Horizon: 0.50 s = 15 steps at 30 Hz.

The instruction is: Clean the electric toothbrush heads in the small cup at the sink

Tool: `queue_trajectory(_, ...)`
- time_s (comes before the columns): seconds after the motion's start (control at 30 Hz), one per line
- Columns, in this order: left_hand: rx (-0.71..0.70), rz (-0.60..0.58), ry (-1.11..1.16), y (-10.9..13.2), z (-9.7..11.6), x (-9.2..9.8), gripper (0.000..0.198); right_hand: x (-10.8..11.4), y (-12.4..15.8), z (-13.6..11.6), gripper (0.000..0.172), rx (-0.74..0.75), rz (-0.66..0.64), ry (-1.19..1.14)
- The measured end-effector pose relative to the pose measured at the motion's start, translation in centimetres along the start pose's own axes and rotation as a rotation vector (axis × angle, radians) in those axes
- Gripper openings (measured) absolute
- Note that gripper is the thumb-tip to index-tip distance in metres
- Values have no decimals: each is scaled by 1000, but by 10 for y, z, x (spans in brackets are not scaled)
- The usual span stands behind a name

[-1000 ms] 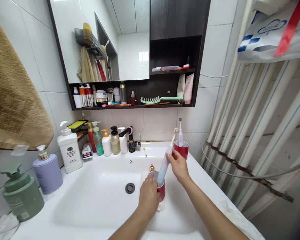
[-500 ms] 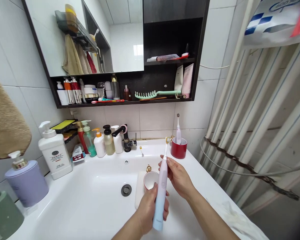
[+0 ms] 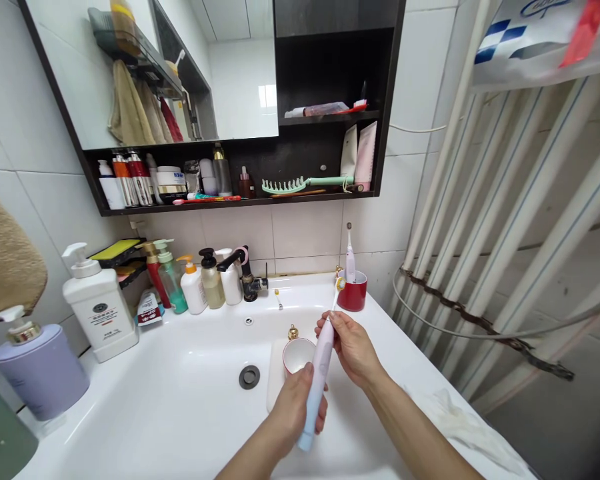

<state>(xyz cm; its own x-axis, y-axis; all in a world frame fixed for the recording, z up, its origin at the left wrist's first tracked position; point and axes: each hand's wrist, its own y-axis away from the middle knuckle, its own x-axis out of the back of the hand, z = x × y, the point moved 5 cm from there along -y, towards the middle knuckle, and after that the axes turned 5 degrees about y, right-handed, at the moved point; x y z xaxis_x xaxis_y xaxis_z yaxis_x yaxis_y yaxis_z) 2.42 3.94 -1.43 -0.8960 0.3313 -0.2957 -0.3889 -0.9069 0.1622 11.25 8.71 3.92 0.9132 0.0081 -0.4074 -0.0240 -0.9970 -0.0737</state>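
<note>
A pink-to-blue electric toothbrush (image 3: 321,357) leans over the sink, its brush head (image 3: 339,288) pointing up and away from me. My left hand (image 3: 294,403) is wrapped round the lower part of its handle. At the top of the handle, where the brush head joins, the fingers of my right hand (image 3: 354,345) are closed on it. Behind the brush head stands a red cup (image 3: 353,297) with a second electric toothbrush (image 3: 350,260) upright in it. A white cup with a red rim (image 3: 293,357) is in the sink, partly hidden by my left hand and the handle.
A loose brush head (image 3: 279,300) lies on the ledge of the sink (image 3: 180,387), right of the black faucet (image 3: 250,283). Several pump bottles (image 3: 195,290) line the left and back. A dark cabinet (image 3: 300,157) hangs above; white pipes (image 3: 485,220) run down on the right.
The view has shifted slightly, so everything sits a little further left. The toothbrush leans more to the right at its top. Both hands keep hold of it.
</note>
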Motion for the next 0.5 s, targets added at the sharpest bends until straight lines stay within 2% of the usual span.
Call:
queue_trajectory(0.1,138,-93,113,2,-6,-7,53,-1,1,-3,17,11,-24,-14)
queue_trajectory(0.13,120,-80,98,2,-6,-7,53,-1,1,-3,17,15,-17,-9)
queue_trajectory(0.23,-55,48,-46,1,2,-1,51,0,2,-3,18,20,12,6)
queue_trajectory(0.3,-83,72,-72,1,4,-1,51,0,3,-2,19,18,21,-1)
queue_trajectory(0.43,123,-59,85,2,-6,-9,53,0,5,0,18,1,47,-35)
queue_trajectory(0.5,109,-35,69,2,-6,-9,53,-1,5,1,18,-3,46,-50)
